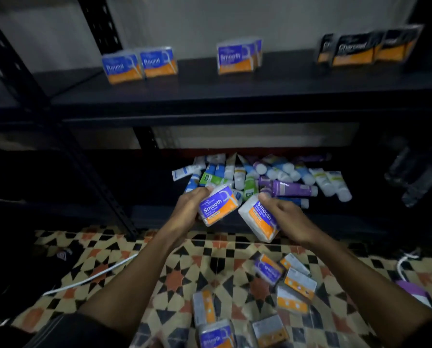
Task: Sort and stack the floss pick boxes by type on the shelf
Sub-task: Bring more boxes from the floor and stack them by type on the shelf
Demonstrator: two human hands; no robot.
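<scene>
Smooth box (pixel 218 205) in left hand (pixel 188 209), another Smooth box (pixel 261 219) in right hand (pixel 289 217), shelf labels blurred

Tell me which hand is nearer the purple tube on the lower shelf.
Right. The right hand is just below-left of the purple tube; the left hand is farther left.

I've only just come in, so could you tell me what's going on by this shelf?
A person is sorting floss pick boxes. The left hand and the right hand each hold a Smooth box. On the shelf stand Round boxes, Smooth boxes and Charcoal boxes in separate groups. More boxes lie loose on the tiled floor.
</scene>
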